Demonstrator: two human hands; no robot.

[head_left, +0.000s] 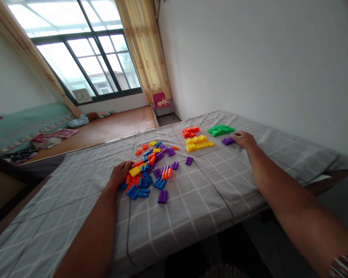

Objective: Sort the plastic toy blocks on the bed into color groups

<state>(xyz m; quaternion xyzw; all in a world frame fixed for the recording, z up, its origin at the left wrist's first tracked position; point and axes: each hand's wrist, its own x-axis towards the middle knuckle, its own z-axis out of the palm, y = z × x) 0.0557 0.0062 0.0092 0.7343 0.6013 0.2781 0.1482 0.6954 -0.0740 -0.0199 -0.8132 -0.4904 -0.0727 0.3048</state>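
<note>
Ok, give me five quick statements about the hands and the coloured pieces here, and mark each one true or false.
1. The right hand is at the small purple group. True.
2. The green pile lies beside the left hand. False: the green pile is over on the right, just beyond the small purple group.
3. The left hand is at the left edge of the mixed pile. True.
4. The mixed pile is all blue. False: orange, yellow and purple show in it too.
5. The yellow stack lies nearer to the person than the orange-red group. True.
</note>
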